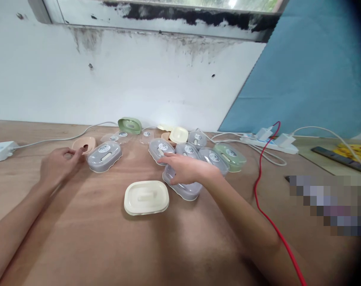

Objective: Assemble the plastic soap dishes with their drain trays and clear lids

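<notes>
My left hand is at the left, thumb and forefinger pinched at the near edge of a peach-coloured dish. A dark spot shows on that dish beside my fingertips. Just right of it lies a soap box with a clear greyish lid and a round label. My right hand reaches over a group of similar boxes, palm down, fingers stretched out and thumb apart. It partly hides a clear-lidded box beneath it. Nearer to me, a cream oval dish lies on the table, touched by neither hand.
Toward the wall stand a green tray, a cream piece and several clear lids. A green box ends the group at right. A red cable crosses the table near a power strip; another strip lies far left.
</notes>
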Available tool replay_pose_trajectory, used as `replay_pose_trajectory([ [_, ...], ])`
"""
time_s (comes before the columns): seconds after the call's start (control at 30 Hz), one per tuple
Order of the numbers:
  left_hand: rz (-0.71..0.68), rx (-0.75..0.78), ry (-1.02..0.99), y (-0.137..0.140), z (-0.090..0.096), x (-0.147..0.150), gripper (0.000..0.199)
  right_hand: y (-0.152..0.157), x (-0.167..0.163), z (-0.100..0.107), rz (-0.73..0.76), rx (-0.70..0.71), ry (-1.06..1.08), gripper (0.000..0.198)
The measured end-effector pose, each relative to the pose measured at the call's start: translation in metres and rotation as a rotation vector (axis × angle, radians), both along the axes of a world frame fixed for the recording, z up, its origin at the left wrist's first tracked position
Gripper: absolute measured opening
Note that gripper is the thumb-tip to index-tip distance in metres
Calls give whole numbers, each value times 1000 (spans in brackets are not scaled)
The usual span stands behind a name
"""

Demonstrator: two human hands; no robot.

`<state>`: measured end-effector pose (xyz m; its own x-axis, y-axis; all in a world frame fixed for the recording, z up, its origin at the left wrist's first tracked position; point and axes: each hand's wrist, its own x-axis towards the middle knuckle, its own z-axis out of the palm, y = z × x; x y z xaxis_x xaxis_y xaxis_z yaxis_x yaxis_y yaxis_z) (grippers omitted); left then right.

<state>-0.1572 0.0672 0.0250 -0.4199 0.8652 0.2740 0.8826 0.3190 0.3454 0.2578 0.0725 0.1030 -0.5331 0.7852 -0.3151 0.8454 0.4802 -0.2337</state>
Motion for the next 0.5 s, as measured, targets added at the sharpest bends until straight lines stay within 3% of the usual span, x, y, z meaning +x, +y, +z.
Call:
replay_pose_trajectory([
  [0.1, 114, -75, 18, -2, 4, 11, 71, 2, 2, -2, 26, -3, 15, 84],
  [0.23, 153, -73, 9, -3, 8, 15, 65, 3, 3, -3, 39, -6, 13, 84],
  [0.4, 165, 230, -214, -5, 11, 3, 54, 3, 6, -1, 17, -4, 35, 77],
  [0.43, 114, 333, -253, -7, 10, 3, 52, 3, 7, 0, 14, -12, 45, 74],
  [0.5, -125, 553, -310, -12, 6, 10, 47, 6, 10, 2, 6, -27, 68, 69],
])
